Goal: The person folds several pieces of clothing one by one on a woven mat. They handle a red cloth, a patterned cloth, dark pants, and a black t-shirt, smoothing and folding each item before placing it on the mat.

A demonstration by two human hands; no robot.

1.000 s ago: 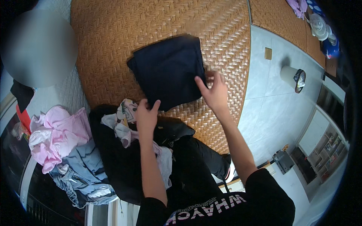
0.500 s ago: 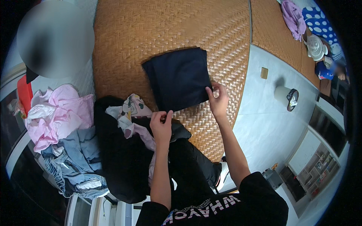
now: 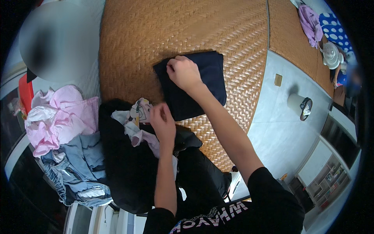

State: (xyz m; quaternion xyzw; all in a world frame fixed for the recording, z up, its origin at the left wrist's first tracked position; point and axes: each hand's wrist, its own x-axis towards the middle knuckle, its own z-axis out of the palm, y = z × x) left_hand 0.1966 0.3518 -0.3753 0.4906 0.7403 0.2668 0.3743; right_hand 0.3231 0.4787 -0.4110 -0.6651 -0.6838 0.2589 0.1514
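A dark navy folded piece of cloth [image 3: 212, 80] lies on the woven mat, roughly square. Over its far left part is my right hand [image 3: 185, 74], its fingers curled and pressed together; whether cloth is between them is hidden. My left hand [image 3: 163, 123] is at the cloth's near left corner, fingers bent with a gap to the thumb and nothing visible in them. Just left of that hand lies a pale printed garment [image 3: 134, 115], crumpled on a black garment heap [image 3: 124, 160].
The woven mat [image 3: 136, 35] covers the surface. To the left lie pink clothes [image 3: 62, 117] and blue jeans [image 3: 83, 156]. At the right are a waste bin [image 3: 298, 103], a white fan [image 3: 332, 55], a lilac cloth [image 3: 310, 25] and part of another person [image 3: 338, 76].
My right hand has left the cloth's right edge and crossed over it to the far left part. The left hand has shifted slightly up and left, and its fingers have loosened.
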